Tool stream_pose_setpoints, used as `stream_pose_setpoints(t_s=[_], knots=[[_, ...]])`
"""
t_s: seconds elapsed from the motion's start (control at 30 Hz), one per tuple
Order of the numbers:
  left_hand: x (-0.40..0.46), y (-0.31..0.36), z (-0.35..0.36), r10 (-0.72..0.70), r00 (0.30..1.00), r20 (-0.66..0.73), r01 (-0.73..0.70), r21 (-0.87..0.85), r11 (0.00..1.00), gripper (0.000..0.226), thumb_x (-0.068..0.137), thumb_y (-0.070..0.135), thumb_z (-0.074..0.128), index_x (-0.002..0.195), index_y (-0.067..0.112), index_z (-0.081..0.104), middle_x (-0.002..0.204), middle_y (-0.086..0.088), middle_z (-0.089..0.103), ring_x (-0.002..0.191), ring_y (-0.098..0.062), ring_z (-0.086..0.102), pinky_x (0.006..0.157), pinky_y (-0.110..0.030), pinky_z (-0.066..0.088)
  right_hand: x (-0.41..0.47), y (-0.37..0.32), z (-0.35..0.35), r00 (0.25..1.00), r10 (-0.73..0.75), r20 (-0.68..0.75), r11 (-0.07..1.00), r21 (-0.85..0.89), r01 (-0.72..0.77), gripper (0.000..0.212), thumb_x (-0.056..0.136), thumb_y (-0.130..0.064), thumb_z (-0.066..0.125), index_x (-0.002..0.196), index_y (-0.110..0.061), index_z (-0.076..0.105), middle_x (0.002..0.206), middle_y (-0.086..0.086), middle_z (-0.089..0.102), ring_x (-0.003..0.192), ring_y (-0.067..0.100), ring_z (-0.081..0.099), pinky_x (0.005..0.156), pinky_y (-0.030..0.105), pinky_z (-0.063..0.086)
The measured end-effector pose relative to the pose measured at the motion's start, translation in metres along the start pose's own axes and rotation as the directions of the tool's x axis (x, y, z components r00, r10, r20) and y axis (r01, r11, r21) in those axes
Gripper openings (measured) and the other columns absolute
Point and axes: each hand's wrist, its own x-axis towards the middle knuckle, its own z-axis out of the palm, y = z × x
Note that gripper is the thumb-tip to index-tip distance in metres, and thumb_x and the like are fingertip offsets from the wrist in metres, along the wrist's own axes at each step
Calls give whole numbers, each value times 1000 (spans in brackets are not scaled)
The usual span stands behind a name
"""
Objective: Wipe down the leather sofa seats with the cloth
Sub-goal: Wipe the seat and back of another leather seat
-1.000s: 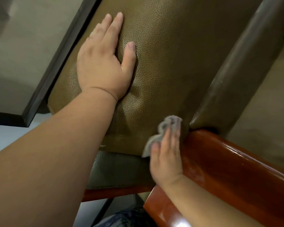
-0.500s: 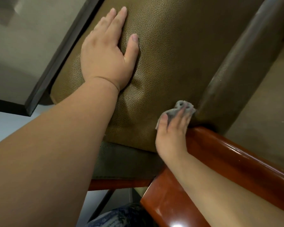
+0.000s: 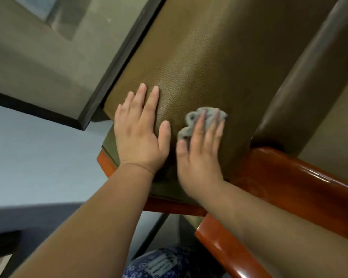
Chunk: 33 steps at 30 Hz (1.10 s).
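Both hands lie flat on the olive leather seat cushion (image 3: 199,63). With fingers straight and spread, the right hand (image 3: 201,155) presses the crumpled grey cloth (image 3: 197,119) against the leather; the cloth bunches under and just past its fingertips. Just beside it, thumbs nearly meeting, the left hand (image 3: 141,133) rests palm down. To the right runs a glossy wooden armrest (image 3: 289,183).

The left hand (image 3: 140,137) lies flat, fingers straight, on the olive leather seat cushion (image 3: 205,63). Just beside it, the right hand (image 3: 199,157) presses a crumpled grey cloth (image 3: 197,117) against the cushion with straight fingers, near the glossy reddish wooden armrest (image 3: 289,181).
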Motion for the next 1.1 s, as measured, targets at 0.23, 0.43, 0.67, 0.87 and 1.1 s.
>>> stream_pose_setpoints(t_s=[0.23, 0.43, 0.67, 0.87, 1.1], knots=[[-2, -5, 13, 46, 986, -158, -53, -42, 998, 67, 95, 42, 41, 155, 13, 51, 161, -16, 45, 149, -41, 41, 120, -61, 30, 44, 47, -26, 969, 211, -126, 977, 38, -207, 68, 111, -45, 27, 166, -21, -6, 173, 9, -16, 159, 27, -17, 130, 45, -4], [-1, -6, 15, 59, 977, -203, -65, -27, 998, 71, 95, 48, 36, 152, 11, 55, 159, -18, 47, 146, -43, 45, 119, -60, 33, -5, 4, 14, 946, -325, -15, 941, -101, 322, 64, 110, -44, 14, 166, -15, 13, 172, 12, -13, 158, 42, -14, 129, 55, 0], [-3, -11, 20, 71, 975, -210, -73, -3, 997, 69, 94, 44, 44, 156, 14, 50, 161, -17, 45, 148, -40, 42, 123, -54, 29, 31, 111, -30, 851, 520, -71, 853, 94, -513, 69, 111, -46, 26, 166, -23, -7, 174, 2, -13, 160, 21, -10, 124, 31, -2], [-8, 0, 15, 15, 985, -169, -3, 73, 997, 69, 95, 39, 43, 158, 10, 46, 163, -20, 42, 148, -44, 40, 123, -57, 29, 7, 114, -59, 832, 553, 30, 803, 248, -543, 57, 109, -43, 46, 161, -23, 36, 164, 1, 39, 150, 17, 36, 112, 19, 23], [-9, 117, 44, -61, 992, 115, 14, 377, 926, 82, 89, 57, 51, 163, 28, 30, 174, -16, 6, 161, -41, 3, 126, -66, -2, 28, 143, -164, 818, 573, 58, 720, 442, -535, 43, 103, -44, 34, 108, -19, 70, 103, 2, 73, 104, 25, 68, 98, 49, 54]])
